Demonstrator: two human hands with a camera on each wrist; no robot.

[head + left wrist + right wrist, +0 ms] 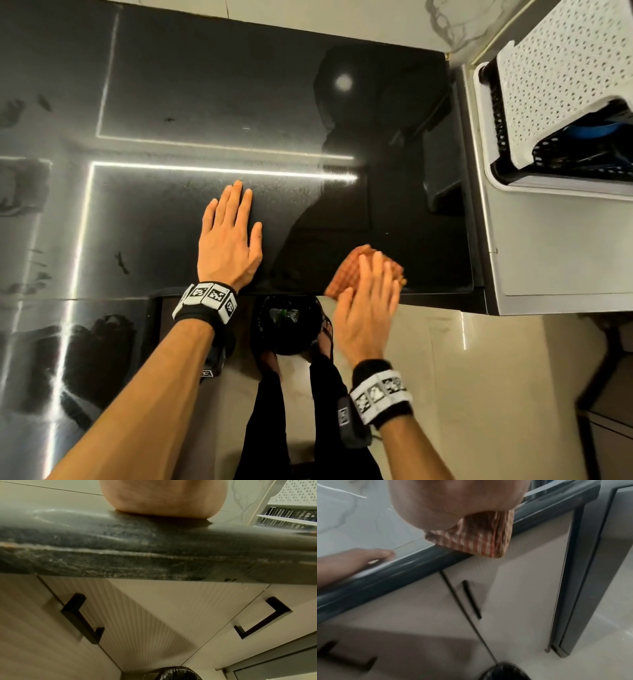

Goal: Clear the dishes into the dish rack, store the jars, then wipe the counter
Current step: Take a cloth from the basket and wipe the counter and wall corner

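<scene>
Your right hand (368, 305) lies flat, fingers straight, pressing a checked orange cloth (370, 260) onto the black counter (205, 102) at its front edge, toward the right corner. One corner of the cloth (481, 539) hangs over that edge, as the right wrist view shows. Your left hand (229, 236) is spread palm-down on the counter, also near the front edge, left of the cloth and apart from it, holding nothing. Beyond the counter's right edge, a white perforated dish rack (555, 102) sits on a white surface; something blue (596, 130) shows in its black inner basket, too hidden to name. On the floor below the front edge, between your hands, stands a bin (287, 322) lined with a black bag; its contents are unclear.
</scene>
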